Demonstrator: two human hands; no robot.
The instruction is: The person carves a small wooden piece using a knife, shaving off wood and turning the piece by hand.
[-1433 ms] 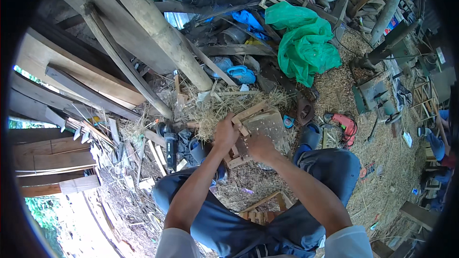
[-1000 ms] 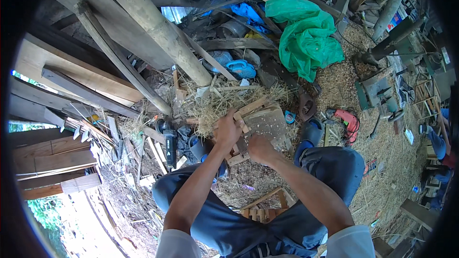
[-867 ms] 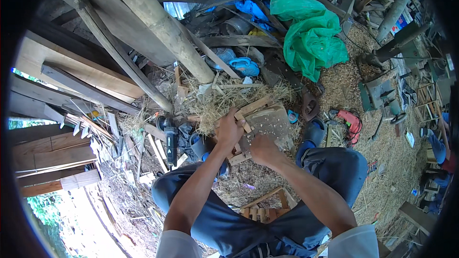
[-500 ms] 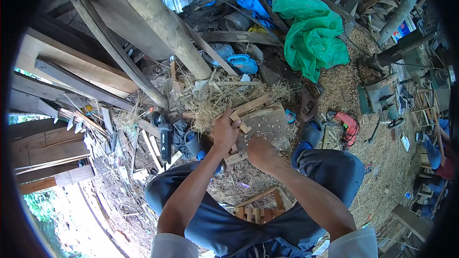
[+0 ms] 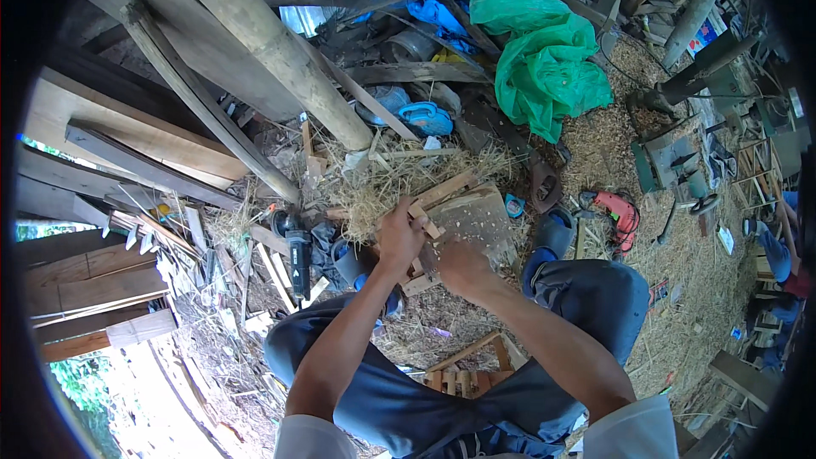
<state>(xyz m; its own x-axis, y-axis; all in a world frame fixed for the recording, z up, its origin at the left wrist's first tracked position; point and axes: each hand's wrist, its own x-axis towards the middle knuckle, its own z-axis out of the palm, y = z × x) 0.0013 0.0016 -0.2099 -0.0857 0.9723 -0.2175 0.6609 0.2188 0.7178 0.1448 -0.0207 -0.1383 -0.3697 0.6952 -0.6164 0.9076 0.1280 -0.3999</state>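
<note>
The left hand point(image 5: 400, 240) grips a small piece of wood point(image 5: 429, 221), with the thumb and fingers wrapped around its left part. The free end of the wood pokes out past the thumb, to the right and a bit toward the near side. The right hand point(image 5: 464, 270) is just beside that end, on its near right side. Its fingers are curled up tight like a fist, but I cannot tell what is inside them, or if they touch the wood. The small piece is over the left side of a wide board point(image 5: 486, 212), which has pale bits of wood point(image 5: 463, 228) scattered on it. A long stick point(image 5: 448, 188) lies along the far left side of the board, and dry straw point(image 5: 370, 195) is heaped to the left and far side of the hands. One sandal point(image 5: 554, 234) is right of the board, and another sandal point(image 5: 347, 263) is left of the left hand. A red drill point(image 5: 619, 219) lies on the ground farther right. A black power tool point(image 5: 298, 263) is over to the left. Far off, a bit to the right, is a crumpled green plastic sheet point(image 5: 552, 59).
</note>
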